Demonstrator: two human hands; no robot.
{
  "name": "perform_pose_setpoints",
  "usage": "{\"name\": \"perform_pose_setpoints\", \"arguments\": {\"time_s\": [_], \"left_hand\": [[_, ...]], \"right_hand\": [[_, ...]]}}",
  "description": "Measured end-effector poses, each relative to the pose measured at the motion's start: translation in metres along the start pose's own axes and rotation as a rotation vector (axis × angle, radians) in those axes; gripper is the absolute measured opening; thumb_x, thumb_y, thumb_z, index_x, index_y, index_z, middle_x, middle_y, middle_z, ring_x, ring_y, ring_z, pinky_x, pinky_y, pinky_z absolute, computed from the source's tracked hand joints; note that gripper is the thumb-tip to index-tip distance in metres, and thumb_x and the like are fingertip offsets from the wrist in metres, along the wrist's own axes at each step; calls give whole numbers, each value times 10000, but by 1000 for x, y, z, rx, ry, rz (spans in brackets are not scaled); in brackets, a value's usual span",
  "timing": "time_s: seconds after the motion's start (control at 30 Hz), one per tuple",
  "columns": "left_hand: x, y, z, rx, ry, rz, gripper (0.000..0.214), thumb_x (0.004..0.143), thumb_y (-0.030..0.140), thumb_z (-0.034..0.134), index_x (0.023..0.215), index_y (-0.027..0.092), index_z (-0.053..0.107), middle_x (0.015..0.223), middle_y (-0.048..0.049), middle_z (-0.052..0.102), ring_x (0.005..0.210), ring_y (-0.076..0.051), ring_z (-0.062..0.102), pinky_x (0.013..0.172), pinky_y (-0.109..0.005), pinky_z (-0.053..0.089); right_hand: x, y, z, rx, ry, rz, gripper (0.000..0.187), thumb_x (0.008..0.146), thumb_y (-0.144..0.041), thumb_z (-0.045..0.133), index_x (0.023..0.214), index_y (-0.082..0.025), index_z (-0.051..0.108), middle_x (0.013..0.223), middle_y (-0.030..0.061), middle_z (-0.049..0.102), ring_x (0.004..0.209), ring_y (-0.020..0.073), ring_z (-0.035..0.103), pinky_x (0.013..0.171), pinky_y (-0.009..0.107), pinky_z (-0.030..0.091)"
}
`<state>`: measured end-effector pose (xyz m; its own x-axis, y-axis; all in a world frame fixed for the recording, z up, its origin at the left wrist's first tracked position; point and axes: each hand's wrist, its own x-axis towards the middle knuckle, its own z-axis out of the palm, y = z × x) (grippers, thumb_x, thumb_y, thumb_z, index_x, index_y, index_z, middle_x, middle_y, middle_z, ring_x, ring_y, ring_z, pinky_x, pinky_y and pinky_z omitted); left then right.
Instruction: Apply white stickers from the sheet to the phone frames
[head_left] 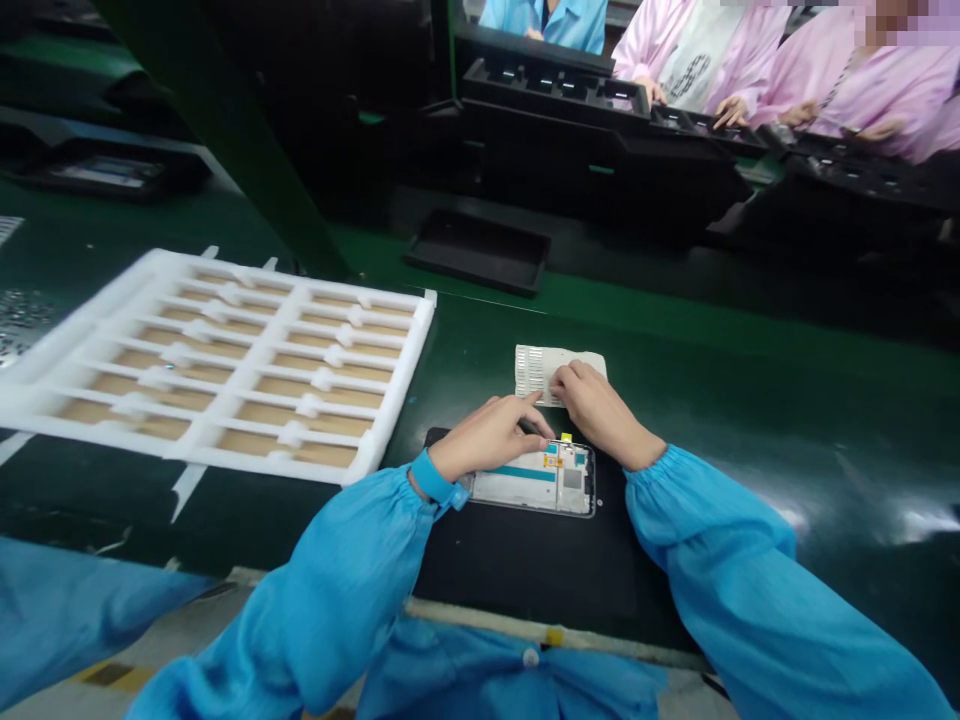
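Note:
A phone frame with a teal strip and small yellow and orange parts lies on a black mat in front of me. My left hand rests over its left end, fingers curled and pointing toward a white perforated sheet just beyond the mat. My right hand lies on that sheet, its fingertips pinched at the sheet's lower middle. What the fingertips pinch is too small to make out. Both arms wear blue sleeves.
A white foam tray with several slots holding tan parts sits at the left on the green belt. A black tray lies beyond. Across the belt, other people in pink and blue coats work over black trays.

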<state>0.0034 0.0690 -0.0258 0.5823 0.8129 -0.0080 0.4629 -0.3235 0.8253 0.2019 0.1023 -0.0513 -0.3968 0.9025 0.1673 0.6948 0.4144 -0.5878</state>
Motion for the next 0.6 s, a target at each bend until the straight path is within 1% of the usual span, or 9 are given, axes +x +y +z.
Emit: {"name": "perform_pose_setpoints", "arguments": {"time_s": [0.1, 0.17, 0.2, 0.27, 0.33, 0.4, 0.43, 0.53, 0.6], "left_hand": [[1, 0, 0, -22, -22, -28, 156, 825, 152, 688, 917, 239, 779, 1047, -59, 758, 995, -238, 721, 636, -237, 537], [2, 0, 0, -51, -43, -41, 157, 828, 145, 680, 919, 228, 777, 1075, -73, 750, 1202, -255, 621, 682, -233, 546], [2, -1, 1, -64, -50, -45, 152, 828, 146, 680, 918, 220, 777, 1111, -85, 738, 1258, -258, 576, 698, -234, 549], [1, -1, 1, -76, -41, -47, 142, 832, 157, 681, 926, 205, 777, 1264, -120, 661, 1216, -267, 610, 699, -244, 555], [-2, 0, 1, -48, 2, -35, 139, 844, 175, 678, 938, 199, 778, 1411, -147, 532, 1004, -251, 718, 683, -267, 562], [-8, 5, 2, 25, 62, -7, 138, 861, 198, 669, 945, 215, 777, 1471, -134, 465, 858, -221, 744, 698, -291, 575], [-13, 9, 2, 77, 89, 14, 139, 869, 208, 664, 947, 230, 777, 1467, -112, 477, 875, -222, 741, 732, -302, 581], [-32, 26, 9, 248, 167, 88, 173, 905, 210, 623, 1003, 258, 758, 1397, -49, 569, 1089, -248, 684, 889, -334, 564], [-49, 38, 15, 352, 233, 153, 197, 933, 186, 583, 1048, 248, 731, 1331, -34, 628, 1102, -231, 678, 913, -334, 552]], "right_hand": [[-1, 1, 3, 133, 131, 41, 111, 924, -215, 480, 822, -200, 519, 855, 48, 551, 817, 192, 534, 764, 336, 450], [-3, -1, 2, 230, 259, 92, 122, 952, -268, 447, 869, -201, 507, 877, 43, 565, 818, 177, 553, 754, 328, 471], [-4, -4, 1, 278, 323, 119, 136, 964, -288, 429, 886, -201, 499, 879, 41, 577, 816, 170, 566, 751, 326, 481], [-8, -11, -3, 374, 415, 163, 151, 974, -312, 422, 897, -200, 489, 860, 35, 606, 802, 159, 599, 747, 325, 503], [-16, -21, -9, 450, 456, 186, 149, 960, -320, 464, 881, -198, 499, 826, 27, 630, 774, 150, 630, 738, 322, 526], [-28, -31, -14, 531, 473, 205, 137, 907, -322, 570, 872, -198, 523, 815, 22, 649, 761, 149, 653, 724, 317, 546], [-36, -37, -17, 583, 479, 221, 153, 869, -320, 631, 872, -199, 537, 815, 19, 657, 764, 150, 661, 719, 312, 554], [-61, -53, -26, 744, 475, 267, 230, 775, -295, 752, 872, -203, 566, 808, 12, 684, 779, 157, 684, 712, 297, 574], [-79, -64, -31, 771, 439, 256, 223, 775, -267, 765, 881, -206, 579, 797, 9, 697, 765, 160, 694, 705, 294, 586]]}}
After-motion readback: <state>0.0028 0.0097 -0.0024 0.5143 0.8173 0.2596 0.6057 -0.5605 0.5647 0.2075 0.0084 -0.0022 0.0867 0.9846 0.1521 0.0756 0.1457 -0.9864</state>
